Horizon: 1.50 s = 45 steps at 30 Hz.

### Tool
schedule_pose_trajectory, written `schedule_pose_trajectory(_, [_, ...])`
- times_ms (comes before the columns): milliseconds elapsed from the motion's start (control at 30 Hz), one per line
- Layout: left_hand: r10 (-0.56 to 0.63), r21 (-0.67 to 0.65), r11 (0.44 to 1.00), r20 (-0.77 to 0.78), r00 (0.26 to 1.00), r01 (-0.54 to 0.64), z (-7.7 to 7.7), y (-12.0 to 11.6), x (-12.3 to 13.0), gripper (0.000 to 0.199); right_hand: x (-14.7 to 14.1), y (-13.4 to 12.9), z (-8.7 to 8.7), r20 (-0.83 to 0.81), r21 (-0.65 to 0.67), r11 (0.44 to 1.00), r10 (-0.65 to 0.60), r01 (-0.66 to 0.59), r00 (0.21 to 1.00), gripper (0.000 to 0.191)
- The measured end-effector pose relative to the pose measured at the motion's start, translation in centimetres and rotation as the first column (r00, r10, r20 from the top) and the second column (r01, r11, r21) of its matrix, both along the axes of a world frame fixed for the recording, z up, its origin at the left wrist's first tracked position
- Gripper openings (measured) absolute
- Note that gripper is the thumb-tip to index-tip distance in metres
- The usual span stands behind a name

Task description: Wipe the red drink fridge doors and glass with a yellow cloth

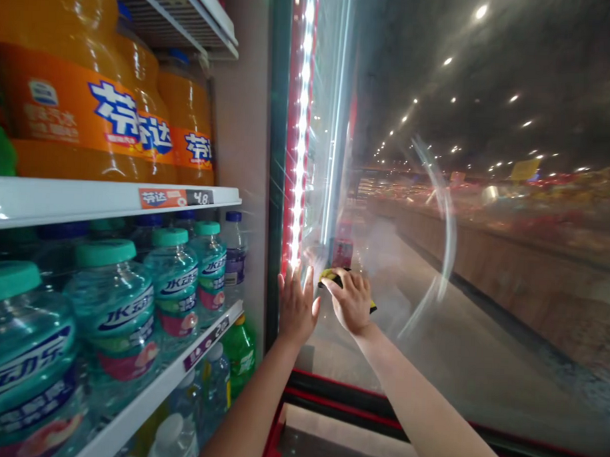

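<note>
My left hand [298,308] lies with fingers spread against the inner side of the glass door [481,341], beside the lit strip [303,122] along its edge. Just to its right, my right hand [351,302] is closed over a small yellow-and-black object [328,276], pressed to the glass. Most of that object is hidden under my palm and fingers, so I cannot tell its kind. A curved whitish band [448,227] shows on the pane to the right of my hands.
On the left, a white shelf [86,204] bears large orange soda bottles [158,140]. Below it stand teal-capped drink bottles [175,287] on a lower shelf. The door's black-and-red bottom frame [349,407] runs under my arms. Through the glass, a store aisle appears blurred.
</note>
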<state>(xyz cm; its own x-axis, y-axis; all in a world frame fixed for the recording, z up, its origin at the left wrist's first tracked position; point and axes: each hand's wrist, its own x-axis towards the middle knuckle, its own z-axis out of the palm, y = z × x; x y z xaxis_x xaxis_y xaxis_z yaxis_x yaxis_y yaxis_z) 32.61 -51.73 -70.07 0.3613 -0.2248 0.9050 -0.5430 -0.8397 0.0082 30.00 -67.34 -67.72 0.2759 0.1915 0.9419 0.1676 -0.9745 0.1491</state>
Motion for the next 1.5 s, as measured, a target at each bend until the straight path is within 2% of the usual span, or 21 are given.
schedule_pose_trajectory(67, [-0.008,0.013,1.0,-0.006,1.0,0.008,0.1,-0.7,-0.2,0.08,-0.1,-0.8,1.5,-0.022,-0.02,1.0,0.006,-0.006,1.0,0.036])
schedule_pose_trajectory(167, [-0.027,0.05,0.998,0.005,1.0,0.027,0.6,-2.0,-0.3,0.082,-0.7,-4.1,4.3,0.022,0.048,0.999,-0.016,0.015,1.0,0.037])
schedule_pose_trajectory(233, [-0.038,0.073,0.997,0.019,0.999,0.037,0.8,-2.9,-0.4,0.086,-1.4,-6.8,4.7,0.088,0.12,0.992,-0.039,0.029,0.995,0.034])
schedule_pose_trajectory(333, [-0.058,0.074,0.996,0.04,0.998,0.055,0.8,-4.1,-0.5,0.09,-2.4,-9.0,2.2,0.2,0.253,0.967,-0.09,0.038,0.976,0.027])
schedule_pose_trajectory(400, [-0.075,0.071,0.995,0.053,0.996,0.071,0.6,-5.0,-0.7,0.091,-2.8,-8.8,0.0,0.207,0.28,0.959,-0.11,0.048,0.972,0.028])
schedule_pose_trajectory(467, [-0.101,0.068,0.993,0.061,0.993,0.097,0.3,-6.0,-0.9,0.091,-2.9,-7.8,-1.0,0.151,0.243,0.968,-0.102,0.063,0.983,0.033])
schedule_pose_trajectory(533, [-0.131,0.06,0.99,0.064,0.989,0.127,0.1,-7.1,-1.0,0.092,-2.9,-7.4,-0.1,0.081,0.189,0.98,-0.08,0.063,0.994,0.038])
schedule_pose_trajectory(600, [-0.153,0.054,0.987,0.064,0.986,0.15,0.2,-8.4,-0.9,0.094,-3.0,-8.4,2.0,0.048,0.155,0.986,-0.063,0.055,0.997,0.039])
schedule_pose_trajectory(667, [-0.173,0.057,0.984,0.064,0.983,0.169,0.4,-9.7,-0.8,0.097,-3.4,-10.8,3.9,0.075,0.166,0.985,-0.066,0.052,0.995,0.037])
schedule_pose_trajectory(733, [-0.19,0.058,0.981,0.063,0.98,0.186,0.6,-10.9,-0.8,0.099,-4.1,-13.7,4.3,0.152,0.232,0.971,-0.091,0.054,0.984,0.032])
schedule_pose_trajectory(800, [-0.205,0.057,0.978,0.061,0.977,0.201,0.5,-11.8,-0.9,0.1,-4.9,-15.9,2.7,0.231,0.315,0.948,-0.134,0.056,0.964,0.029])
schedule_pose_trajectory(867, [-0.217,0.065,0.975,0.06,0.974,0.213,0.3,-12.7,-1.3,0.099,-5.5,-16.7,0.0,0.265,0.355,0.932,-0.17,0.068,0.949,0.027])
schedule_pose_trajectory(933, [-0.229,0.088,0.971,0.058,0.972,0.224,0.0,-13.4,-1.9,0.099,-5.9,-16.3,-2.5,0.233,0.328,0.94,-0.177,0.094,0.956,0.027])
schedule_pose_trajectory(1000, [-0.243,0.114,0.965,0.058,0.968,0.236,-0.1,-14.2,-2.4,0.1,-5.9,-15.5,-3.3,0.16,0.269,0.956,-0.164,0.117,0.973,0.029])
schedule_pose_trajectory(1033, [-0.251,0.123,0.962,0.058,0.966,0.242,0.0,-14.6,-2.6,0.101,-5.9,-15.4,-2.9,0.122,0.243,0.962,-0.155,0.122,0.98,0.03])
schedule_pose_trajectory(1100, [-0.262,0.127,0.959,0.063,0.963,0.252,0.2,-15.5,-2.9,0.101,-6.1,-16.1,-0.8,0.08,0.223,0.968,-0.138,0.117,0.987,0.032])
schedule_pose_trajectory(1200, [-0.276,0.125,0.956,0.071,0.959,0.266,0.7,-17.1,-3.1,0.099,-6.9,-19.8,2.8,0.143,0.286,0.952,-0.151,0.106,0.978,0.029])
schedule_pose_trajectory(1267, [-0.288,0.129,0.952,0.074,0.955,0.277,0.9,-18.2,-3.3,0.097,-7.8,-22.8,3.4,0.211,0.346,0.933,-0.182,0.101,0.96,0.027])
schedule_pose_trajectory(1367, [-0.301,0.128,0.948,0.062,0.951,0.292,0.9,-19.8,-3.9,0.094,-8.8,-25.5,0.8,0.294,0.447,0.888,-0.262,0.11,0.919,0.026])
schedule_pose_trajectory(1433, [-0.314,0.134,0.943,0.046,0.948,0.306,0.8,-20.8,-4.5,0.092,-9.1,-25.3,-1.7,0.305,0.508,0.852,-0.317,0.128,0.898,0.028])
schedule_pose_trajectory(1500, [-0.33,0.15,0.935,0.034,0.943,0.321,0.8,-21.8,-5.2,0.091,-9.2,-24.1,-3.2,0.242,0.5,0.852,-0.311,0.157,0.919,0.029])
